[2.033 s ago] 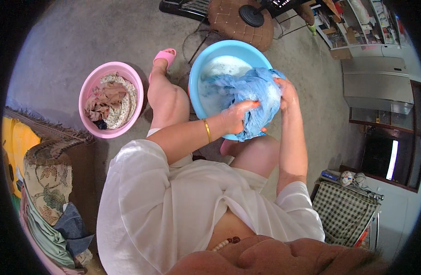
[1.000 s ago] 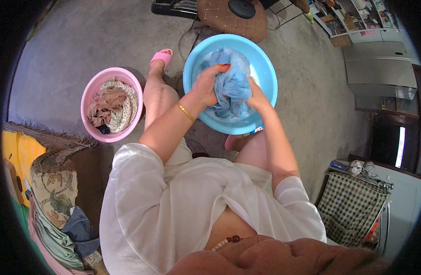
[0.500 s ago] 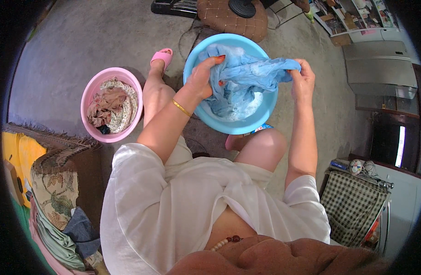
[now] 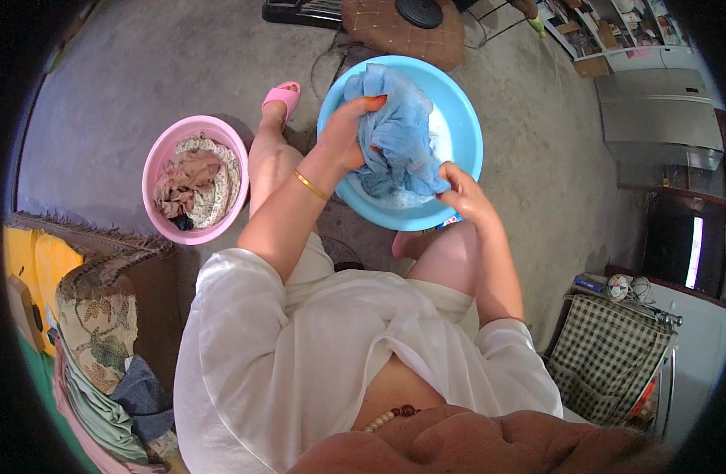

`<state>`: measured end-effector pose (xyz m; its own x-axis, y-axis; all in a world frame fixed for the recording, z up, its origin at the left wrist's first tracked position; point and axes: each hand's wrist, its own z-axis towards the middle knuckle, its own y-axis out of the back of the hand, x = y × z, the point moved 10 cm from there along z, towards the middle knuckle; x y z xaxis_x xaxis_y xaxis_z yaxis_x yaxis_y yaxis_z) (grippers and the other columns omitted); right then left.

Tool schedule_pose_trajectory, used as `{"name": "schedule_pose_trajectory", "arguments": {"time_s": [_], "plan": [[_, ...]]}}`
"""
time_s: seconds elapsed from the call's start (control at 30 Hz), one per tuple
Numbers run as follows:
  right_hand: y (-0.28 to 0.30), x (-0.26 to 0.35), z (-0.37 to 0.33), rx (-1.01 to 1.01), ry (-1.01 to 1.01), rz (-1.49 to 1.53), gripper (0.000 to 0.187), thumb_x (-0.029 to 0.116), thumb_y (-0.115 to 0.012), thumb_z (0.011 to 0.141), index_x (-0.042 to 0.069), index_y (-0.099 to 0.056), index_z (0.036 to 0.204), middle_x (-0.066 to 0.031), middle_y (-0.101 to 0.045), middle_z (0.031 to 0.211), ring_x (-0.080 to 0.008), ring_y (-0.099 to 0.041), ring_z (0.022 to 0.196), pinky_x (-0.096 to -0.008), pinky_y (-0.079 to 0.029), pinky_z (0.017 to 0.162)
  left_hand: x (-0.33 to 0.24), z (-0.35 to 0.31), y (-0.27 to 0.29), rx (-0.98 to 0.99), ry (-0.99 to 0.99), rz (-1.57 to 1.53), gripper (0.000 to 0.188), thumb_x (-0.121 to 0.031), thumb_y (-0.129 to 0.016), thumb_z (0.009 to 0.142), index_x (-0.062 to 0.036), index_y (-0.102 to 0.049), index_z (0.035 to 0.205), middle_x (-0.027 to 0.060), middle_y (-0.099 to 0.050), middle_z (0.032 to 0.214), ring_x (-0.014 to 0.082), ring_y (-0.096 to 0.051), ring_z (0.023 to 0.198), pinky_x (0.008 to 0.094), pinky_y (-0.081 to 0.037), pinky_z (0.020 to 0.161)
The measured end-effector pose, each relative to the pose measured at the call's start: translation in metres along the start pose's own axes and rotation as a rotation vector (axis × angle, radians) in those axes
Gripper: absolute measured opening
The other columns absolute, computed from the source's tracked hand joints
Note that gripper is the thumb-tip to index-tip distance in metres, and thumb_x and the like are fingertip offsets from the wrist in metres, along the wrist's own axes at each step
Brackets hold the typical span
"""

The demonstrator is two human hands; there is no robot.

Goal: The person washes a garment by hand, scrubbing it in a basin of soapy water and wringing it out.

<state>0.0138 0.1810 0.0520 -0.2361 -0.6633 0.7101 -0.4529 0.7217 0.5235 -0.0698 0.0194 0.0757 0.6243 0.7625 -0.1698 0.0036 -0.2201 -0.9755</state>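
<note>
A wet light-blue cloth point(image 4: 398, 130) is bunched up over a round blue basin point(image 4: 464, 118) that holds soapy water point(image 4: 439, 138). My left hand point(image 4: 347, 133) is closed round the left side of the cloth, its thumb on top and most of its fingers hidden beneath the fabric. At the near right rim of the basin, my right hand point(image 4: 464, 192) pinches a lower end of the same cloth. I cannot tell from its folds what kind of garment it is.
A pink basin point(image 4: 151, 193) with brown and patterned clothes point(image 4: 213, 186) stands on the floor to the left. A brown tufted cushion point(image 4: 402, 35) lies beyond the blue basin. To the lower right is a checked-cloth trolley point(image 4: 608, 355); a sofa point(image 4: 98, 316) is at the lower left.
My right hand has moved left and nearer to me, bringing its end of the cloth down to the basin's near rim. The cloth, stretched sideways before, now hangs bunched. My left hand has hardly moved.
</note>
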Motion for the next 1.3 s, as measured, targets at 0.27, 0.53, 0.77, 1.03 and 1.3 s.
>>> {"name": "schedule_pose_trajectory", "arguments": {"time_s": [0.27,0.53,0.77,1.03,1.3], "plan": [[-0.010,0.013,0.045,-0.127,-0.117,1.190,0.045,0.026,-0.042,0.086,0.005,-0.040,0.126,-0.0155,-0.048,0.121,-0.0274,-0.050,0.107,-0.0455,-0.047,0.084,0.040,0.001,-0.011,0.268,0.113,-0.026,0.029,-0.013,-0.051,0.081,-0.0011,-0.051,0.108,0.0116,-0.059,0.101,0.0248,-0.060,0.089,0.0391,-0.049,0.078],[0.091,0.030,0.034,-0.511,0.044,1.079,0.015,0.006,-0.052,0.076,0.003,-0.056,0.089,-0.0067,-0.059,0.084,-0.0183,-0.057,0.073,-0.0307,-0.048,0.068,0.059,-0.013,-0.017,0.191,0.253,0.087,0.030,-0.012,-0.057,0.078,-0.0039,-0.054,0.107,0.0075,-0.061,0.096,0.0198,-0.060,0.082,0.0339,-0.049,0.069],[0.141,0.079,0.029,-0.476,0.270,0.749,0.011,-0.001,-0.054,0.074,0.005,-0.055,0.084,-0.0029,-0.057,0.075,-0.0113,-0.054,0.065,-0.0230,-0.043,0.059,0.072,-0.019,-0.017,0.168,0.292,0.242,0.028,-0.017,-0.055,0.078,-0.0041,-0.055,0.104,0.0093,-0.060,0.094,0.0226,-0.060,0.080,0.0363,-0.049,0.065],[0.151,0.049,0.026,-0.551,0.070,0.489,0.030,-0.002,-0.051,0.075,0.001,-0.051,0.105,-0.0065,-0.057,0.083,-0.0137,-0.056,0.075,-0.0244,-0.043,0.064,0.029,0.004,0.014,-0.057,0.022,0.045,0.024,-0.017,-0.054,0.079,-0.0073,-0.053,0.102,0.0067,-0.060,0.091,0.0204,-0.058,0.079,0.0337,-0.047,0.064],[0.151,0.042,0.011,-0.811,0.176,-0.204,0.043,0.007,-0.057,0.072,0.009,-0.050,0.114,-0.0108,-0.054,0.100,-0.0207,-0.054,0.092,-0.0302,-0.041,0.086,0.027,0.010,0.007,-0.022,-0.058,-0.089,0.030,-0.020,-0.047,0.085,-0.0055,-0.048,0.110,0.0113,-0.054,0.107,0.0264,-0.055,0.093,0.0412,-0.047,0.071]]}}
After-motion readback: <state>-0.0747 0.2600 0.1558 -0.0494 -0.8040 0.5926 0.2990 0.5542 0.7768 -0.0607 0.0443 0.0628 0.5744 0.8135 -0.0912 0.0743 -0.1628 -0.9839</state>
